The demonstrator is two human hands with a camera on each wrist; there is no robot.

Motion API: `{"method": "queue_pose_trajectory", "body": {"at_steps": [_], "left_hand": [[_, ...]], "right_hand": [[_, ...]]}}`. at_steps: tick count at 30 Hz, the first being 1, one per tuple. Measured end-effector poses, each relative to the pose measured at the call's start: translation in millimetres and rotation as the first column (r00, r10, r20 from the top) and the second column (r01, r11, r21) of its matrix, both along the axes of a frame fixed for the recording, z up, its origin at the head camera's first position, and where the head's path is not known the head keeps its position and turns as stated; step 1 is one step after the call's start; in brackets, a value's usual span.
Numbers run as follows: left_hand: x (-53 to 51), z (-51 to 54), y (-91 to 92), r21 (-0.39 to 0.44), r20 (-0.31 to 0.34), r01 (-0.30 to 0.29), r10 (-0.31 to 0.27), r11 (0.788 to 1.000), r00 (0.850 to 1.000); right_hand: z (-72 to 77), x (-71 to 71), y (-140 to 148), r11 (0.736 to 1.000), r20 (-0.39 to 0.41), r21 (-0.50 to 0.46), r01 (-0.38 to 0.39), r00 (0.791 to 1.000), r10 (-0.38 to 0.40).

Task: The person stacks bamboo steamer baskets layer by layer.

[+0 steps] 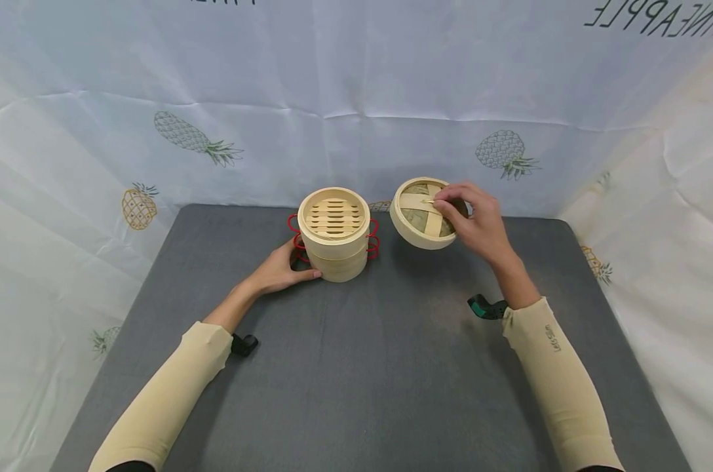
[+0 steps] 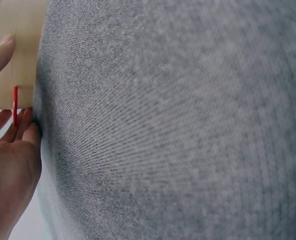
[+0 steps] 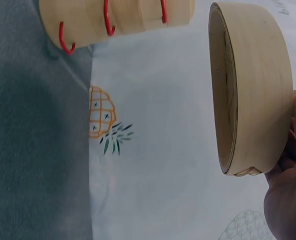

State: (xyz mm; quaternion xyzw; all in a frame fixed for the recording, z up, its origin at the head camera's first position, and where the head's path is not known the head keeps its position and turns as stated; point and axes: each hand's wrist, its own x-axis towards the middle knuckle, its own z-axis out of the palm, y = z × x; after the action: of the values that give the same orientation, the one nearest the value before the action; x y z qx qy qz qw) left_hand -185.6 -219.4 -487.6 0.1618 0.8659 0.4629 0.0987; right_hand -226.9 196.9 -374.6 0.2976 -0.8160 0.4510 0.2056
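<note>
A stacked bamboo steamer [image 1: 335, 255] with red loop handles stands at the back of the table, its top tier uncovered so that the slatted base shows. My left hand [image 1: 281, 270] grips the stack low on its left side; in the left wrist view the thumb [image 2: 2, 56] lies on the wall and the fingers are by a red handle [image 2: 15, 105]. Off to the right, my right hand [image 1: 477, 219] pinches the top strap of the round bamboo lid [image 1: 418, 226]. The lid hangs tilted above the table, apart from the stack, its hollow underside [image 3: 221, 90] showing in the right wrist view.
A dark grey cloth covers the table [image 1: 356, 367]. Close behind its back edge hangs a white curtain [image 1: 345, 151] printed with pineapples, which also runs along both sides.
</note>
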Motion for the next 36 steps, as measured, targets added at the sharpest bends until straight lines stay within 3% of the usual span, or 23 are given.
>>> {"method": "queue_pose_trajectory", "body": {"at_steps": [9,22,36], "left_hand": [[1.0,-0.6,0.3,0.000,0.003,-0.005,0.005,1.000,1.000],[1.1,-0.3,0.0,-0.001,0.003,-0.009,0.009,1.000,1.000],[-0.5,-2.6,-0.1,-0.011,-0.010,-0.015,0.015,1.000,1.000]], "right_hand": [[3.7,1.0,-19,0.999,0.020,-0.042,-0.026,0.999,0.027],[5.8,-1.6,-43,0.989,-0.039,-0.104,-0.109,0.994,0.105],[12.0,-1.7,-70,0.975,-0.050,-0.162,-0.151,0.988,0.145]]}}
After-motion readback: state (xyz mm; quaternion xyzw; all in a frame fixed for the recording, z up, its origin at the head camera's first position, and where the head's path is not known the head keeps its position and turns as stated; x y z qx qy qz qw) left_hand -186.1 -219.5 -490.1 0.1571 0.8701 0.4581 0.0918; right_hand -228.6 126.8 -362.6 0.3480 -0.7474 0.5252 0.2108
